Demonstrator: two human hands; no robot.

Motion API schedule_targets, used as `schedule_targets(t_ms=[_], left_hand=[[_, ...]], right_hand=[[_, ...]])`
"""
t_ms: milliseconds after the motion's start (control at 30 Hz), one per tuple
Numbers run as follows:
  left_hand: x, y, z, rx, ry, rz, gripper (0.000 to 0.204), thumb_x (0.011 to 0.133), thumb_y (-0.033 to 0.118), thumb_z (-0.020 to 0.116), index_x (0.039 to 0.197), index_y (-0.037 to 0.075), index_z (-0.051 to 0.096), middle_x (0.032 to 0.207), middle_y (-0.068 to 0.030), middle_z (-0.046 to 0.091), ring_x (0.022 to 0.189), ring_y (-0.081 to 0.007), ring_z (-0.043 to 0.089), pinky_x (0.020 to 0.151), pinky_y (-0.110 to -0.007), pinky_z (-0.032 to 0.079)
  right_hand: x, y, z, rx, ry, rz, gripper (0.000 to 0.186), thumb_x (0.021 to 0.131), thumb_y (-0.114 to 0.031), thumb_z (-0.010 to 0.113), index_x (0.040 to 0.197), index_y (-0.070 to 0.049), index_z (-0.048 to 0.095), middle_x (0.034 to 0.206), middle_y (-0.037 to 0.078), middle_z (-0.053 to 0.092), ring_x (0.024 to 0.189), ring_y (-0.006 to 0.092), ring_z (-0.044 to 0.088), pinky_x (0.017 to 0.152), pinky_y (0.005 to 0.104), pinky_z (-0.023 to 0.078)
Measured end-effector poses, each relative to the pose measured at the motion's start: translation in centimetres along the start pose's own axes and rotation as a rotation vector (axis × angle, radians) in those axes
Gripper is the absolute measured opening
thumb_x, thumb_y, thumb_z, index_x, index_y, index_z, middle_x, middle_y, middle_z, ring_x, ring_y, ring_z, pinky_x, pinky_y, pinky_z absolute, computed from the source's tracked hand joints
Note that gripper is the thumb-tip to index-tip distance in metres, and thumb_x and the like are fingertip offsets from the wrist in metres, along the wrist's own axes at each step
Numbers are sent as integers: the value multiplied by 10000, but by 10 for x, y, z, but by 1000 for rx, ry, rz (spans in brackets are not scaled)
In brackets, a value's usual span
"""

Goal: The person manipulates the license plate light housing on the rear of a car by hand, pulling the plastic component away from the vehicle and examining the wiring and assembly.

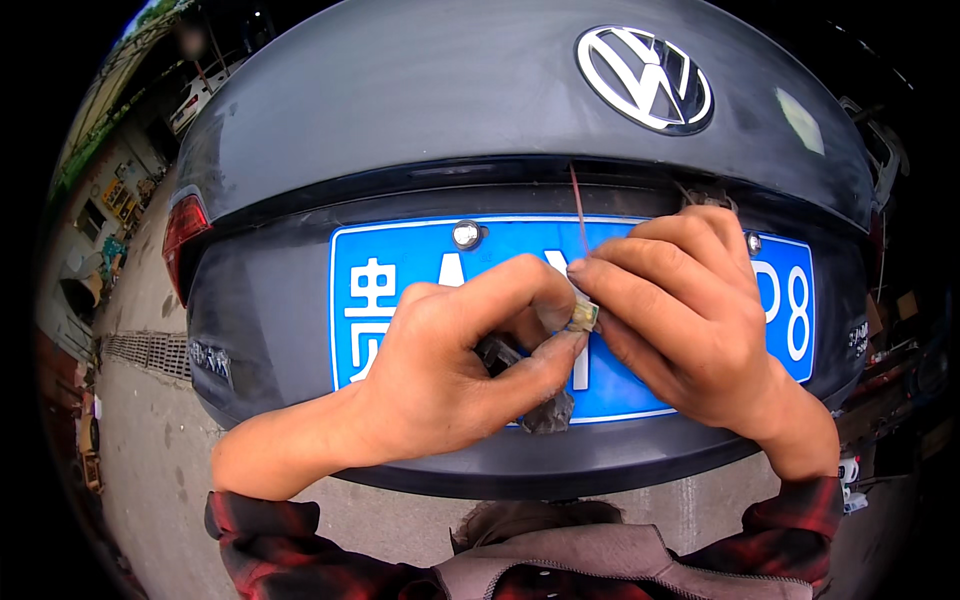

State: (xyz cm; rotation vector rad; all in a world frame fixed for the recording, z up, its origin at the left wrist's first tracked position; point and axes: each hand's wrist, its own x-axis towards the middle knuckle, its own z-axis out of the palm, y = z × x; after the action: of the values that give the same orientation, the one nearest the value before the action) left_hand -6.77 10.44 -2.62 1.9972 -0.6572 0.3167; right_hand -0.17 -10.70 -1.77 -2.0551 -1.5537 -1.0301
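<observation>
My left hand [450, 360] is closed in a pinch, thumb against forefinger, on a small yellowish-green part [583, 316] that looks like a little circuit board. A dark, dusty plastic piece [549, 412] shows beneath the same hand, partly covered by its fingers. From under the boot lid's edge hangs a thin reddish wire [578, 197], running down to the fingertips of my right hand [690, 310]. Those fingers are curled together at the wire, right beside the small part. Behind both hands is a blue number plate [345, 325], partly hidden by them.
The dark grey boot lid [400, 100] with a round emblem [645, 80] spans the view. A bright round bolt [467, 235] sits on the plate's upper edge. Below lies the bumper [500, 478]; a red tail light [186, 232] is at left, a floor grate [150, 352] beyond.
</observation>
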Motion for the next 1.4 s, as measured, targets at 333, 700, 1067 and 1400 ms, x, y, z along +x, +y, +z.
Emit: schedule_targets(t_ms=[333,700,1067,1400], left_hand=[[2,4,-1,-23,8,-120,180,894,31,686,1021,4,562,665,-71,687,615,-67,640,554,-215,437],[2,3,-6,-13,-53,-188,213,926,12,607,1133,-26,577,707,-56,695,680,-48,630,611,-199,449],[5,7,-6,-83,-51,-247,216,960,101,645,1134,-15,592,697,-85,708,666,-86,668,612,-217,481],[6,9,-8,-63,-78,-271,199,977,115,630,1116,-24,596,716,-81,713,685,-95,687,634,-206,509]], right_hand=[[-2,-3,-5,-28,82,-66,308,715,-22,782,1011,-1,703,893,83,680,769,229,625,745,397,451],[-5,-10,7,-114,185,-110,365,706,-57,800,1057,-7,716,853,69,665,718,205,614,721,381,455],[-7,-1,-4,-167,93,-7,285,702,-18,784,964,-20,672,812,72,648,726,232,615,732,388,449],[-2,8,-16,-203,82,124,261,770,20,722,1022,-28,677,898,99,690,822,274,640,788,378,458]])
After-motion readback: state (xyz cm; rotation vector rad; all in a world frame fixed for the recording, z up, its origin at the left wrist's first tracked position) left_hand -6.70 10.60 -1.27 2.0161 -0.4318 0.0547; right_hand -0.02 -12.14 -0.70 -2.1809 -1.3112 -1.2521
